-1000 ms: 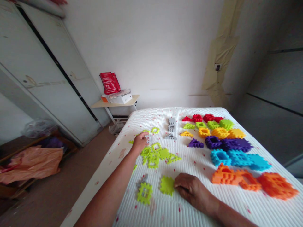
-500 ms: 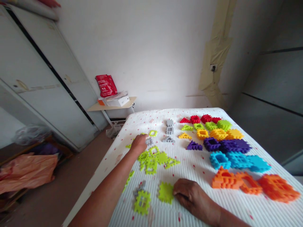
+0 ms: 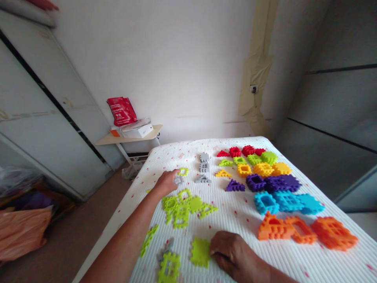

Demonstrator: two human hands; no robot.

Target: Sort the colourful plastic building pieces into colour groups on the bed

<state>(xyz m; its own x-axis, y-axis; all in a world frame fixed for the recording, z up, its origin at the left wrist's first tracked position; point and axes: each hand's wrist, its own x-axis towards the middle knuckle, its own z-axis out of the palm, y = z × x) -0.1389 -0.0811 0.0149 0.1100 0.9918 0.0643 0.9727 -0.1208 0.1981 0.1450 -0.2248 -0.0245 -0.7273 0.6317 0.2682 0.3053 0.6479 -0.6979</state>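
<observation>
My left hand (image 3: 167,182) reaches across the white ribbed cover, fingers drawn together, fingertips at the left edge of a lime green square frame (image 3: 184,171). Beside those fingers lies a small grey piece (image 3: 178,180); what they grip is hidden. Curled closed, my right hand (image 3: 232,253) grips the right edge of a solid lime green square tile (image 3: 200,252) that lies flat. A green window-shaped tile (image 3: 170,266) rests left of it, overlapping a grey piece (image 3: 166,248). Between the hands is a loose heap of green interlocking pieces (image 3: 182,214).
To the right, stacked pieces lie in colour rows: red (image 3: 235,151), green (image 3: 253,158), yellow (image 3: 263,169), purple (image 3: 277,183), blue (image 3: 290,200) and orange (image 3: 334,234). Grey pieces (image 3: 204,168) form a column. A small table (image 3: 103,138) holds a red bag (image 3: 121,111).
The whole view has swung slightly, shifting everything left and a little down. Both hands stay by the same pieces; no piece has visibly moved on the cover.
</observation>
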